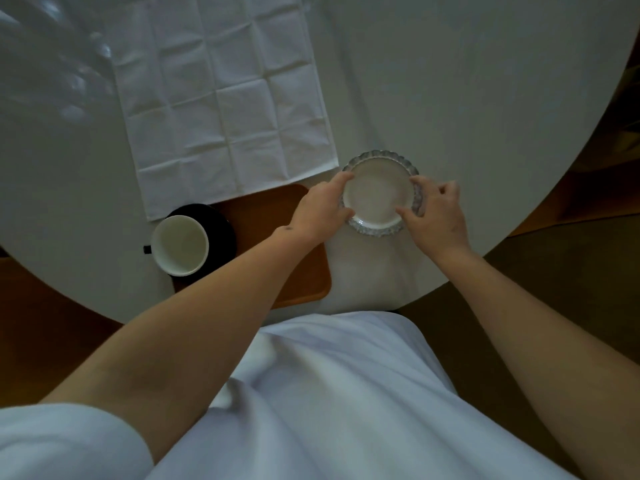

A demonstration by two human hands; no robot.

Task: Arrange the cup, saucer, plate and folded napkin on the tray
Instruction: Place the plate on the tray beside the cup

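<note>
Both your hands grip the plate at the table's near edge, just right of the tray.

The round white table (467,98) carries everything. The napkin (221,98) lies opened flat (creased into a grid), its near edge overlapping the far end of the orange tray (304,275). On the tray's left side sits the dark saucer (221,223), overhanging the rim, with the white cup (180,244) on it, handle pointing left. The small plate (377,195), with its scalloped glass rim, rests on bare table beside the tray. Your left hand (320,209) pinches its left rim and your right hand (438,216) its right rim, fingers closed on it.
</note>
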